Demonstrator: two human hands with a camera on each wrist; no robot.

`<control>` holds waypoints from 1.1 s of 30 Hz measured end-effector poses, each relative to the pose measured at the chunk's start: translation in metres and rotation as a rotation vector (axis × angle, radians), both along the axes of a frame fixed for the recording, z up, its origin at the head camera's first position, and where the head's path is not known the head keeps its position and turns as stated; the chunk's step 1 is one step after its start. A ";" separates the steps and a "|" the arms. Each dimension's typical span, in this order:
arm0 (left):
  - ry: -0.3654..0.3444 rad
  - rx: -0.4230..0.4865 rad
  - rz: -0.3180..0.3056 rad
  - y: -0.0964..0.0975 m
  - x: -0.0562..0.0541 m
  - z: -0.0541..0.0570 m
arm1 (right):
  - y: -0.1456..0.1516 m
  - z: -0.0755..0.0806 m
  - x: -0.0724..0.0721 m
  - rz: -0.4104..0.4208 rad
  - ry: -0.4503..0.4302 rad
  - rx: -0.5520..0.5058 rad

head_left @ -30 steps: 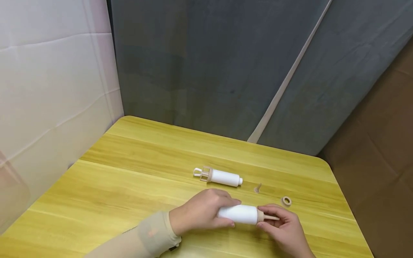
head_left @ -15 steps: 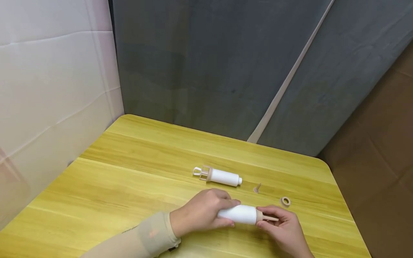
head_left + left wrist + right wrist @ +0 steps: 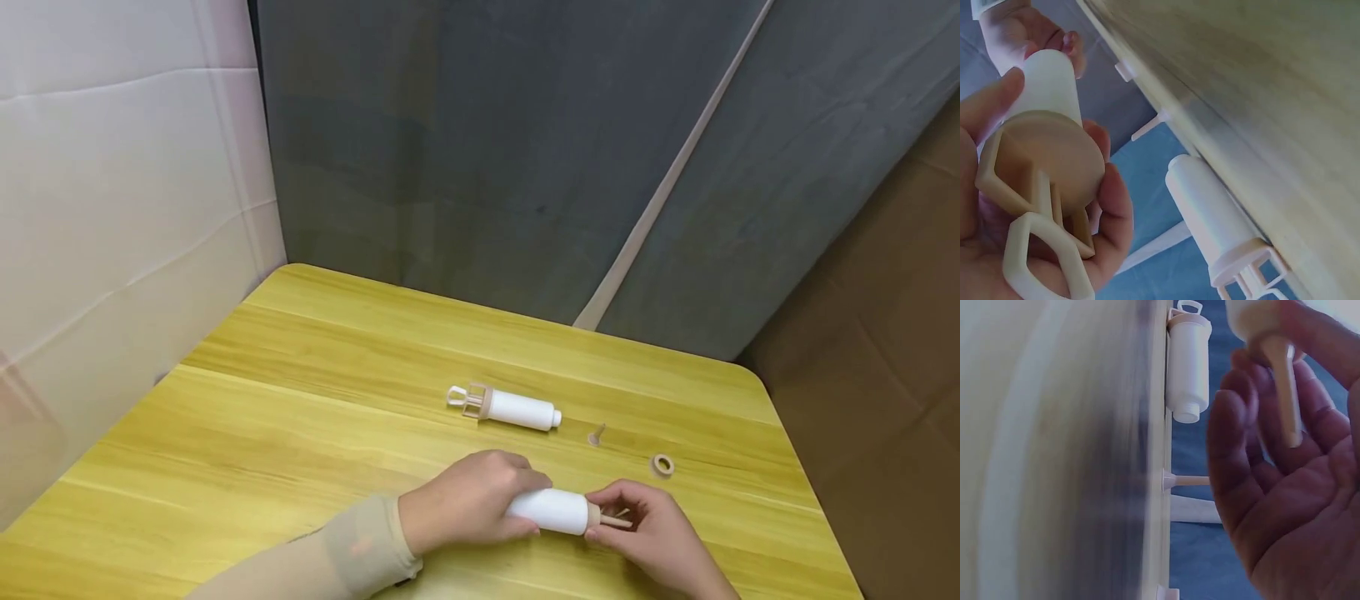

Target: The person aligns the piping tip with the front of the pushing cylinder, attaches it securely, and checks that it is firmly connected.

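Note:
In the head view, my left hand (image 3: 480, 504) grips the white barrel of a piping syringe (image 3: 553, 511) lying sideways over the near part of the table. Its beige end cap (image 3: 1060, 150) and white loop handle (image 3: 1016, 253) face the left wrist camera. The fingers and thumb of my right hand (image 3: 660, 533) pinch the beige collar (image 3: 593, 515) at the other end. Out of that collar a slim beige nozzle (image 3: 1286, 394) points into the right palm. The left palm hides the rear of the syringe in the head view.
A second, similar syringe (image 3: 520, 410) lies beyond the hands, without a nozzle on its tip. To its right, a loose beige nozzle (image 3: 596, 435) stands on its flange, then a beige ring (image 3: 662, 465). Fabric walls (image 3: 465, 167) border the wood-patterned table (image 3: 300, 433).
Both hands have shifted the syringe slightly left and toward me. The right fingers have changed position around the collar, standing more bent now. The things lying on the table have stayed put.

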State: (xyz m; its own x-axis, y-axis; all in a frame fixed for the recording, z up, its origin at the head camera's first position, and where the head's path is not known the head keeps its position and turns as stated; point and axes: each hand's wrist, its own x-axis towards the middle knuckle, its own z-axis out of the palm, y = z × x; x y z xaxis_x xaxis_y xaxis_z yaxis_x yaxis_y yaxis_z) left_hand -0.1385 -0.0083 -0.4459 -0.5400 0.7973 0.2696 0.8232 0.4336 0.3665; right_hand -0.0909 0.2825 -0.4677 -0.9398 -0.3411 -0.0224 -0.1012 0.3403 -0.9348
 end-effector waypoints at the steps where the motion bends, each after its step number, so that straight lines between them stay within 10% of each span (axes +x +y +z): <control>1: -0.015 -0.014 0.006 0.001 0.000 0.000 | 0.001 0.000 -0.001 0.019 -0.002 0.029; 21: -0.135 -0.217 0.068 0.002 0.005 0.000 | -0.005 -0.009 -0.010 0.111 -0.062 0.174; 26: -0.042 -0.181 0.026 0.004 0.000 0.006 | 0.008 0.008 -0.011 -0.064 -0.024 0.234; 33: -0.044 -0.189 0.031 0.018 -0.024 0.048 | 0.059 0.040 -0.027 -0.381 0.000 0.459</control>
